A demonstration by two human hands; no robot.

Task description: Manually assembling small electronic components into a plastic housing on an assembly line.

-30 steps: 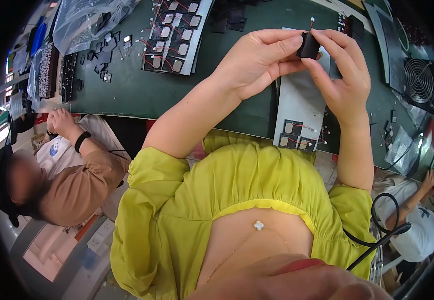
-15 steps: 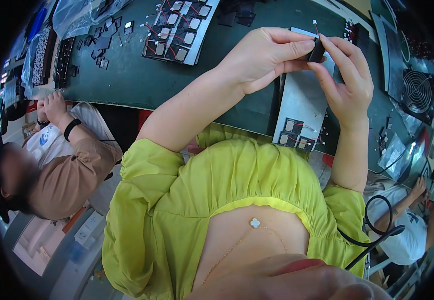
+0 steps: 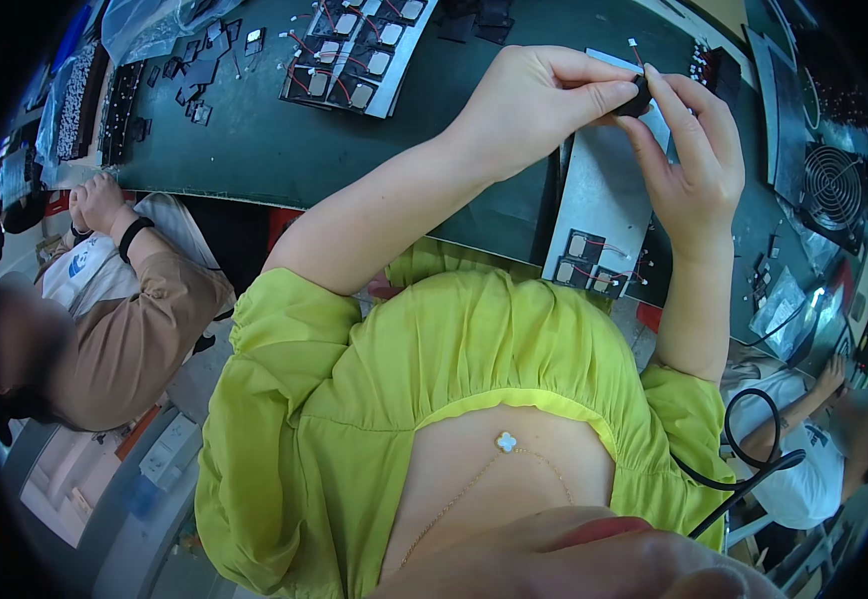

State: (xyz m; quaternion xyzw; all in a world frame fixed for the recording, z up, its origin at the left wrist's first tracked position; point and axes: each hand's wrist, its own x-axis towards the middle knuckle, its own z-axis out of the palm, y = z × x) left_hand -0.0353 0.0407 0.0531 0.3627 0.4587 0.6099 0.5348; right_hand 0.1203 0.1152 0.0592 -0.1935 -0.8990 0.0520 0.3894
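Between the fingertips of both hands is a small black speaker (image 3: 637,102), with a short red lead and a white plug (image 3: 633,43) sticking up from it. My left hand (image 3: 546,100) pinches its left side between thumb and forefinger. My right hand (image 3: 702,150) touches its other side with the fingers, thumb lower down. The speaker's faces are partly hidden by my fingers. Below my hands lies a long silver metal plate (image 3: 606,190). On its near end sit several black speakers (image 3: 578,246) with silver-grey centres and red wires.
Another metal plate (image 3: 400,80), full of wired speakers, lies farther left. Loose black pieces (image 3: 197,73) and a clear plastic bag (image 3: 154,35) are at far left. A black fan (image 3: 834,180) stands at right. Co-workers sit left, hands (image 3: 97,203) clasped, and right.
The black speaker has turned in my fingers, showing a broader, shorter shape than the narrow upright one before. My hands have stayed in nearly the same place; the whole view has shifted slightly.
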